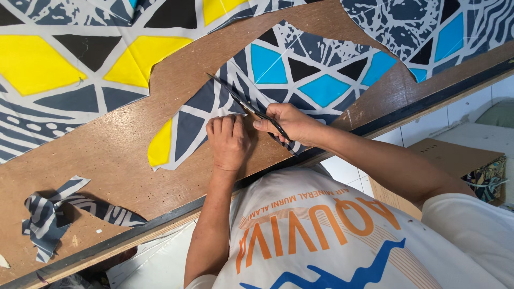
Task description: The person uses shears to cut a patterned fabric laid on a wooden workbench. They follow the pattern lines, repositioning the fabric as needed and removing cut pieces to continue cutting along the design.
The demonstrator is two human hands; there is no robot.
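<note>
Both hands work mid-frame: the left hand [229, 140], fingers curled, presses the patterned fabric piece [278, 85] flat, while the right hand [289, 123] grips dark scissors [243, 104] cutting it. Beneath lies a brown chipboard desk [107, 155] with scraps [53, 211] at lower left; white floor tiles [428, 126] show at right. Scissor handles are hidden in the fist.

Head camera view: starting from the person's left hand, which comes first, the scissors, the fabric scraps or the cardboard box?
1. Scissors: just right of the left hand, held by the right hand.
2. Fabric scraps: lower left on the table.
3. Cardboard box: far right, off the table.
</note>
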